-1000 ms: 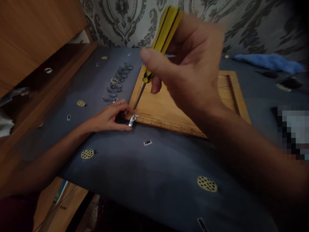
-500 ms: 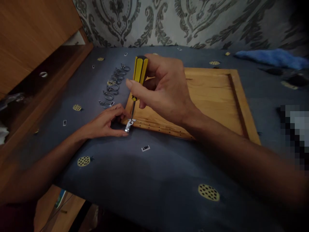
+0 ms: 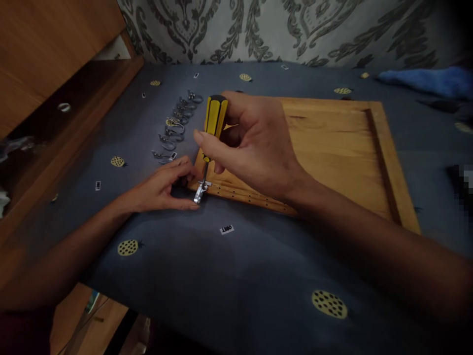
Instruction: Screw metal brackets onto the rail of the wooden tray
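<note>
My right hand (image 3: 256,140) holds a screwdriver (image 3: 215,117) by its yellow-and-black handle, thumb and fingers wrapped round it. The shaft points down, almost upright, and its tip meets a small shiny metal clip (image 3: 200,193). That clip sits at the near left corner of a framed wooden panel (image 3: 340,148), whose near edge has a row of small dark holes. My left hand (image 3: 162,190) is curled about the corner, its thumb against the clip's lower end and its fingers by the panel's left edge. Its fingertips are partly hidden.
Several metal loops with screws (image 3: 174,129) lie in a row behind my left hand. A blue cloth (image 3: 424,82) lies at the back right on the dark pineapple-print cover (image 3: 221,281). On the left stands a wooden cabinet (image 3: 55,64) with an open shelf.
The view has shifted slightly, so the panel appears a little further right. Both hands keep their places at the corner, and the screwdriver's tip stays on the clip.
</note>
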Available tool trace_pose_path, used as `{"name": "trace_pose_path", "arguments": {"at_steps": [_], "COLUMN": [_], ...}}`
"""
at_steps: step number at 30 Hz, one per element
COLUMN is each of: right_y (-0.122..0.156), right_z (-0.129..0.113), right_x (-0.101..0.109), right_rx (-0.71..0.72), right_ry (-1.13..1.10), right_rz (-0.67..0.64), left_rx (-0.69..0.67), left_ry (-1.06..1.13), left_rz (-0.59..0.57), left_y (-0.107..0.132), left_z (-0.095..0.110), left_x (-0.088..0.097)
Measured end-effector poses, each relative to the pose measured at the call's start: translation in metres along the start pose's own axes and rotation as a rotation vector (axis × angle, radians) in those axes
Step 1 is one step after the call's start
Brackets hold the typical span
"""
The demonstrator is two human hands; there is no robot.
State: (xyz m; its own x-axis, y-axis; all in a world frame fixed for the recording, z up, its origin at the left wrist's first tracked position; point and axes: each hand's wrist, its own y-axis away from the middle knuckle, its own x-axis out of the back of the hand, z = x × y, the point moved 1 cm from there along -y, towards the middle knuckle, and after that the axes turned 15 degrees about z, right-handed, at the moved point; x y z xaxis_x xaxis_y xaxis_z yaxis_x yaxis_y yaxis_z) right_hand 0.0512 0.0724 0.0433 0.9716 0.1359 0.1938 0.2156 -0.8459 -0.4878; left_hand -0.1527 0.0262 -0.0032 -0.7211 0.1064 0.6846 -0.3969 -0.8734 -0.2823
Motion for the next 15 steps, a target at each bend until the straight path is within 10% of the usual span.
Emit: {"name": "trace_pose_path", "arguments": {"at_steps": [15], "right_y": [-0.002], "right_z": [-0.009], "right_x": [0.007], "right_rx": [0.226], "right_ry": [0.096], "right_rz": [-0.164], "left_rx": [-0.023], "left_ry": [-0.026], "left_rz": [0.014], "left_y": [0.000], "left_z": [-0.003], "left_x": [0.000]}}
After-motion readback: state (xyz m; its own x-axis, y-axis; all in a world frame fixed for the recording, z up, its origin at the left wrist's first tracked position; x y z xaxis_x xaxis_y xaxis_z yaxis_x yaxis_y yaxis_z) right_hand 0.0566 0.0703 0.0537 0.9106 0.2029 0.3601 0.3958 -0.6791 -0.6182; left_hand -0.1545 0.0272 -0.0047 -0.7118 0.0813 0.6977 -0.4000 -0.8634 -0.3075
